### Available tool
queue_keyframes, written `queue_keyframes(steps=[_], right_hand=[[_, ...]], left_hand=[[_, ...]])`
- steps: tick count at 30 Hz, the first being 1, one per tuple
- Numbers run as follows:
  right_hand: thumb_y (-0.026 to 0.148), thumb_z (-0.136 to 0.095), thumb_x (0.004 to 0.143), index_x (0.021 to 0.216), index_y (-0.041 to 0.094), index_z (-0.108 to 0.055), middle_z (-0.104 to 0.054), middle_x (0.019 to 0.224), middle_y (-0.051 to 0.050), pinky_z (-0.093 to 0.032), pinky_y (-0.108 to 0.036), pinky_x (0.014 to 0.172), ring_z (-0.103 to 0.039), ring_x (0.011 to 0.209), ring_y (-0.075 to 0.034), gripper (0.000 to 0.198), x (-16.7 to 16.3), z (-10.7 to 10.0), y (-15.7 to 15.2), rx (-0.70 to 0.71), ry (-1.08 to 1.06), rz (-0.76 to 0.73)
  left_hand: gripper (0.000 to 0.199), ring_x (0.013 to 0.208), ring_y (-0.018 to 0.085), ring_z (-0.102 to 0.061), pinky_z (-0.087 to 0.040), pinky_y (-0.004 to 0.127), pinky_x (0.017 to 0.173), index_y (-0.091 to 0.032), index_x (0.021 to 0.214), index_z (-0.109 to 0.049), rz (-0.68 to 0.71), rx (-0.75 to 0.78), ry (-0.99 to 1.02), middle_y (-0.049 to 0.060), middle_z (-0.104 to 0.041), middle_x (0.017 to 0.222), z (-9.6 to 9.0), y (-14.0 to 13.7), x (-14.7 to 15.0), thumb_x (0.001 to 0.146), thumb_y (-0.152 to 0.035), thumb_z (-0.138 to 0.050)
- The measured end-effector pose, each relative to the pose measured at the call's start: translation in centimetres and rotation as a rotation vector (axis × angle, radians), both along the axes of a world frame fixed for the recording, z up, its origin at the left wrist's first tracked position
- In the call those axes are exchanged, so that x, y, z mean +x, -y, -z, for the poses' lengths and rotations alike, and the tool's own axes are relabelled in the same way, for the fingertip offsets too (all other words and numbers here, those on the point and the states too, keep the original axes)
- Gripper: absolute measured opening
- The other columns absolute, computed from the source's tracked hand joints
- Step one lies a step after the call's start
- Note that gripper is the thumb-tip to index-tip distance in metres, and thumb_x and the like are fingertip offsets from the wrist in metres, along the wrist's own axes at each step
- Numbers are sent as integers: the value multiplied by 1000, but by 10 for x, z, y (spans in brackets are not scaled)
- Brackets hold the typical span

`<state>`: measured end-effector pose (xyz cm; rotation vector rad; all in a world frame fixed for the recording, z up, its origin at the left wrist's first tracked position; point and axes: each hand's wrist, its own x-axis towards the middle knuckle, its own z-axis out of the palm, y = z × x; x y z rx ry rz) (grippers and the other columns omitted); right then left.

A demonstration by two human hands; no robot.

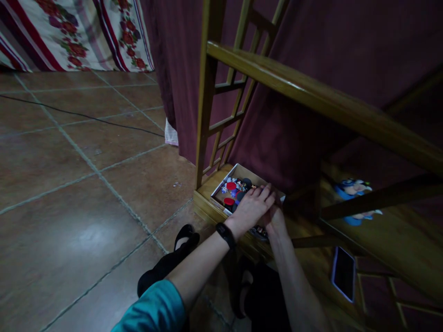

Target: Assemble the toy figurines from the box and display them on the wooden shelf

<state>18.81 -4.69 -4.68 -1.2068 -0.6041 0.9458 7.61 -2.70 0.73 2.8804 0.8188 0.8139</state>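
A shallow open cardboard box (218,189) sits on the low wooden shelf, with several small figurines and red and dark round-topped pieces (229,201) in it. My left hand (252,203), a black band on its wrist, reaches over the right part of the box with its fingers curled together. Close against it, my right hand (274,213) comes up from below. The left fingers overlap the right hand and hide most of its fingers. Whatever lies between the hands is hidden. Just beneath them is a bag or bundle of small dark items (259,232), partly covered.
A wooden shelf unit (202,110) with a lattice side and a slanting upper board (311,92) rises around the box. To the right are a blue and white figurine (351,189) behind a bar and a phone (344,274). A cable (83,114) crosses the tiled floor.
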Motion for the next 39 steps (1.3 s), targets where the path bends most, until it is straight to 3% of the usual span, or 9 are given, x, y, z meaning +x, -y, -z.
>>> queue_keyframes(steps=[3, 7, 10, 14, 18, 25, 31, 39], right_hand=[[21, -64, 63, 96, 27, -56, -64, 97, 2, -50, -31, 77, -60, 90, -16, 35, -4, -3, 1, 102, -22, 58], [21, -64, 63, 92, 22, -60, -65, 91, 1, -49, -29, 78, -61, 85, -15, 30, -5, -6, 0, 112, -24, 92], [24, -65, 65, 91, 21, -61, -65, 94, 0, -49, -30, 80, -60, 87, -15, 27, -5, -8, -1, 136, -33, 99], [30, -64, 69, 92, 21, -61, -66, 94, -1, -51, -31, 76, -60, 85, -16, 24, -4, -10, 1, 127, -14, 68], [34, -63, 72, 90, 22, -63, -66, 94, -1, -51, -29, 71, -61, 80, -15, 21, -4, -12, 2, 95, 49, 60], [40, -62, 74, 92, 24, -64, -66, 93, -1, -51, -27, 67, -61, 77, -15, 24, -1, -12, 2, 31, 99, 74], [43, -61, 73, 93, 22, -64, -66, 93, -2, -50, -27, 66, -61, 82, -17, 29, 0, -13, -1, 7, 92, 31], [45, -60, 73, 90, 21, -65, -66, 90, -2, -51, -26, 64, -60, 78, -16, 29, 0, -17, -2, -32, 123, 25]], left_hand=[[44, 109, 18, -53, -44, 31, 92, -19, 125, -47, 11, -226, 165, 11, -49, 129, 8, -8, 1, 83, -6, -43], [42, 105, 19, -57, -46, 32, 89, -18, 118, -54, -13, -575, 508, 10, -60, 115, 22, -24, 8, 79, -3, -46], [43, 88, 19, -63, -50, 33, 80, -15, 114, -56, -16, -927, 757, 8, -67, 97, 29, -34, 12, 72, -5, -58], [39, 62, 13, -62, -51, 26, 65, -11, 98, -62, 33, -1399, 1046, 4, -69, 75, 29, -38, 11, 61, -11, -73], [34, 59, 11, -62, -51, 22, 62, -10, 86, -64, 17, -1671, 1173, 4, -68, 70, 24, -36, 7, 55, -8, -78], [10, 61, 10, -64, -56, 24, 66, -10, 76, -63, -114, -1836, 1226, 4, -67, 73, 18, -32, 3, 72, -2, -64], [9, 54, 9, -63, -56, 23, 61, -11, 75, -61, -208, -1856, 1232, 2, -65, 65, 16, -31, 0, 75, -2, -60], [9, 51, 10, -63, -55, 20, 56, -11, 73, -61, -231, -1855, 1213, 2, -64, 59, 14, -31, 0, 76, -3, -59]])
